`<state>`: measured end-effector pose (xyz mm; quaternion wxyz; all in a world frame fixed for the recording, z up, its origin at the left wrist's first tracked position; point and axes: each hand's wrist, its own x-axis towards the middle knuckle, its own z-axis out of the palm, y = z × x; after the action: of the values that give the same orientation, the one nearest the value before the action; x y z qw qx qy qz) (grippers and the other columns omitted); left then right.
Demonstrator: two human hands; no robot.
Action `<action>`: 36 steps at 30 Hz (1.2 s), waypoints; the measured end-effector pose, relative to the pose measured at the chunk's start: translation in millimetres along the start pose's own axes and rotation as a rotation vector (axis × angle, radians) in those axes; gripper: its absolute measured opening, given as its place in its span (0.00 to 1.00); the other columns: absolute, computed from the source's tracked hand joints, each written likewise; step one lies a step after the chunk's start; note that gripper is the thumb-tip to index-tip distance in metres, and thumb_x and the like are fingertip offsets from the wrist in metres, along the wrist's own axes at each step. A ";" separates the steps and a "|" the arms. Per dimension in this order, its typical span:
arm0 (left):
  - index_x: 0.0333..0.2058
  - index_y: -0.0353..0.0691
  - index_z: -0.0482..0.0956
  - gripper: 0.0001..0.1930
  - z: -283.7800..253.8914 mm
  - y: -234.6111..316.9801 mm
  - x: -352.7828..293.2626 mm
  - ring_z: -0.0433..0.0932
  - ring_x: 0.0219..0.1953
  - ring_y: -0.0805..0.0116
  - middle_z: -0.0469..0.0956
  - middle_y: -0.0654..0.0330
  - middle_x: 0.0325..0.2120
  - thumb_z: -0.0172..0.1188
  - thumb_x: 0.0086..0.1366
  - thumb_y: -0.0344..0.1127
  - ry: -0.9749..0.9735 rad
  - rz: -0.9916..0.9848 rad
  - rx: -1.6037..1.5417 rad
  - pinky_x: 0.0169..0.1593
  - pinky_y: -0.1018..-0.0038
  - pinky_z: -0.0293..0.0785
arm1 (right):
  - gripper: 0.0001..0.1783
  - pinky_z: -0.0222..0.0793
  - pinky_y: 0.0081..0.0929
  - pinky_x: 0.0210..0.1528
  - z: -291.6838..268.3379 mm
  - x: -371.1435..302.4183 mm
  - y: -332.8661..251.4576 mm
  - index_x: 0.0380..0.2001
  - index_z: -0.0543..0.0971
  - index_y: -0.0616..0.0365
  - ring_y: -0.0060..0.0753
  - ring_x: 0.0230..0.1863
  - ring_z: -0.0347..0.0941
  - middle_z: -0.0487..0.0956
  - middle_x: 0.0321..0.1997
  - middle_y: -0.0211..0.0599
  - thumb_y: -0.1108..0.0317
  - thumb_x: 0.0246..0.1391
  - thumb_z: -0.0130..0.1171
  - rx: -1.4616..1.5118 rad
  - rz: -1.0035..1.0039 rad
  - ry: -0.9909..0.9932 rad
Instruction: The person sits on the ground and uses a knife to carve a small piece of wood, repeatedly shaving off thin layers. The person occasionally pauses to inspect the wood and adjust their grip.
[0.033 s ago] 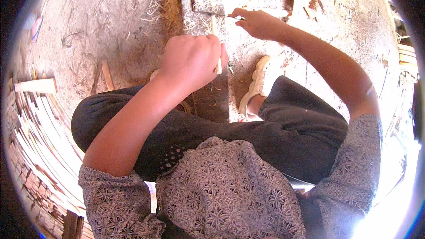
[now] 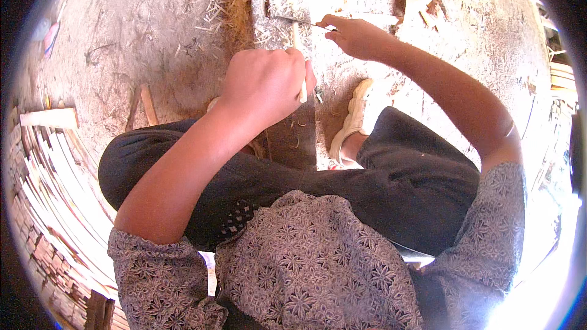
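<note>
My left hand (image 2: 264, 82) is closed in a fist around a thin pale wooden stick (image 2: 296, 35). The stick's short near end pokes out below the fingers, and its longer part runs away from me over a dark board (image 2: 292, 146). At the upper right, my right hand (image 2: 358, 38) pinches a narrow dark metal blade (image 2: 309, 23), perhaps a knife or a file. The blade lies crosswise at the stick beyond my left fist. Its handle is mostly hidden by my fingers.
Wood shavings (image 2: 235, 6) lie left of the board. Loose wood offcuts (image 2: 425, 0) are at the far right. Stacked pale wood strips (image 2: 64, 183) fill the left edge. My light-coloured shoe (image 2: 353, 119) stands beside the board, between my bent legs.
My right hand and the blade have shifted very slightly toward me along the stick. The left fist and the stick stay in place.
</note>
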<state>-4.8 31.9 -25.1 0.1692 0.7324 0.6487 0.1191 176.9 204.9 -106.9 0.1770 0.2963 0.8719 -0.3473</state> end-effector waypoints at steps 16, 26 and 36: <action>0.25 0.37 0.79 0.18 5.7 3.8 0.3 0.83 0.20 0.51 0.80 0.50 0.16 0.56 0.69 0.44 -0.053 0.044 0.023 0.27 0.58 0.80 | 0.18 0.75 0.51 0.44 -3.5 17.8 3.5 0.60 0.71 0.47 0.62 0.39 0.82 0.83 0.38 0.55 0.58 0.71 0.50 -0.096 -0.014 -0.012; 0.25 0.38 0.80 0.18 14.2 1.2 -11.5 0.83 0.20 0.52 0.80 0.50 0.16 0.56 0.69 0.45 -0.147 0.038 0.112 0.26 0.58 0.80 | 0.17 0.73 0.48 0.40 -21.2 -61.6 -54.3 0.59 0.72 0.47 0.55 0.36 0.82 0.83 0.33 0.50 0.61 0.71 0.50 0.028 -0.035 -0.095; 0.26 0.37 0.80 0.17 13.9 3.2 -15.0 0.83 0.20 0.50 0.80 0.50 0.16 0.55 0.69 0.43 -0.122 -0.003 0.098 0.27 0.55 0.80 | 0.18 0.74 0.49 0.36 -9.1 -36.9 -46.3 0.59 0.73 0.46 0.55 0.31 0.82 0.83 0.29 0.47 0.56 0.71 0.50 -0.071 -0.086 0.016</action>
<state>1.7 15.4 -35.8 0.1727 0.7446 0.6434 0.0420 174.4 169.9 -58.4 0.1653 0.2548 0.8970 -0.3212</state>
